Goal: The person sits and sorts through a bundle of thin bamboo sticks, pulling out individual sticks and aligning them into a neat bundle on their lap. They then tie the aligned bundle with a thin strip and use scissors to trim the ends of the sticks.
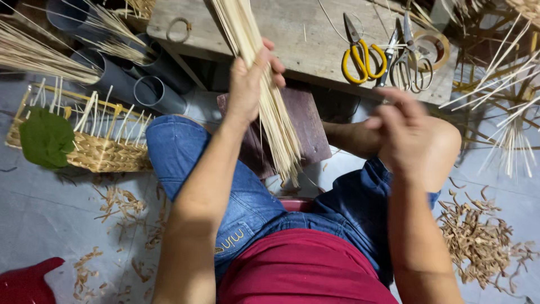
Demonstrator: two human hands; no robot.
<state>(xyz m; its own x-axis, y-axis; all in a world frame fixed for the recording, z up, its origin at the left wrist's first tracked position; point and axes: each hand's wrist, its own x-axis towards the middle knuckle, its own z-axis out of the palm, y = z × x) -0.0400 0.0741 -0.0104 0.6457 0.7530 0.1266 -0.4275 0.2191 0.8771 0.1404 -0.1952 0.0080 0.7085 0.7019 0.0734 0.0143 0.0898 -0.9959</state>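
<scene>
My left hand [251, 79] is closed around a thick bundle of pale thin cane strips [279, 126], held upright in front of my knees, its lower ends fanning out toward the floor. Over my right knee hovers my right hand [406, 132], blurred, fingers loosely curled, with nothing visible in it. I sit in blue denim shorts [247, 197] and a red top [304, 270].
A wooden bench [304, 34] ahead carries yellow-handled scissors [360, 53], metal scissors [409, 62] and a tape roll [436, 48]. A half-woven basket [101, 149] with a green leaf [46, 138] stands left, beside grey pipes [149, 90]. Cane scraps [478, 239] litter the floor.
</scene>
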